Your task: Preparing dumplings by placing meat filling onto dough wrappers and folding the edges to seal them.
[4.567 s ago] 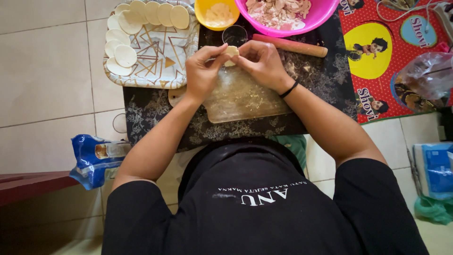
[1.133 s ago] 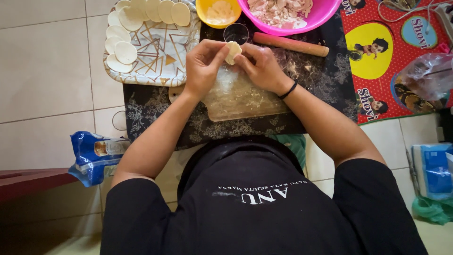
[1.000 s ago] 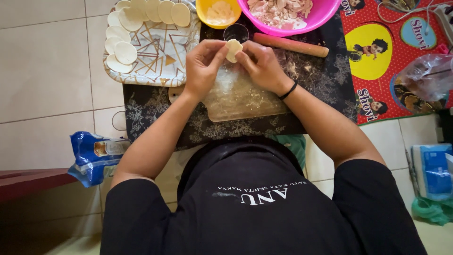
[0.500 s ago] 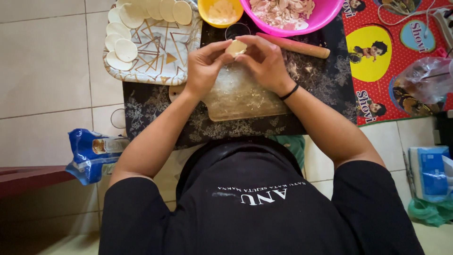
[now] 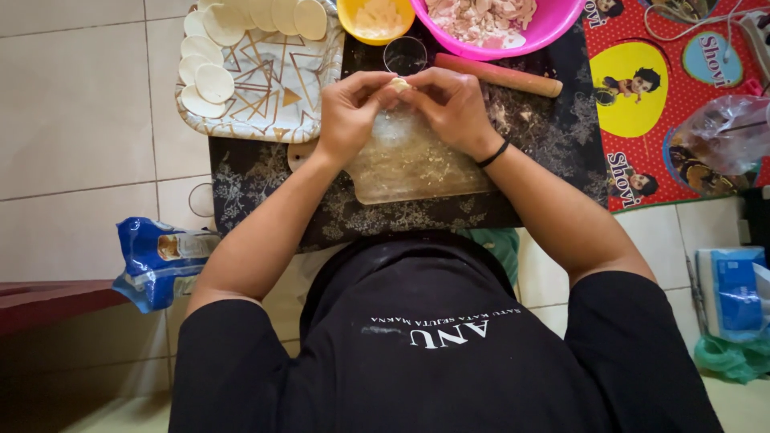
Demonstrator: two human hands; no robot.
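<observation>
Dumpling (image 5: 399,83), seemingly pinched between both hands' fingers (image 5: 383,90)

A pale tiled floor (image 5: 80,120) carries a dark patterned mat (image 5: 265,172) at upper centre, a red cartoon mat (image 5: 682,104) upper right, and a blue packet (image 5: 156,261) at left.

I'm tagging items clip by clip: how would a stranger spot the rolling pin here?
Start at the big pink bowl at the top of the dark patterned mat. Just below its rim, beyond the right hand, lies the rolling pin, slanting down to the right. It is the only long, thin wooden rod there; its neighbours are round bowls and a small glass.
</observation>
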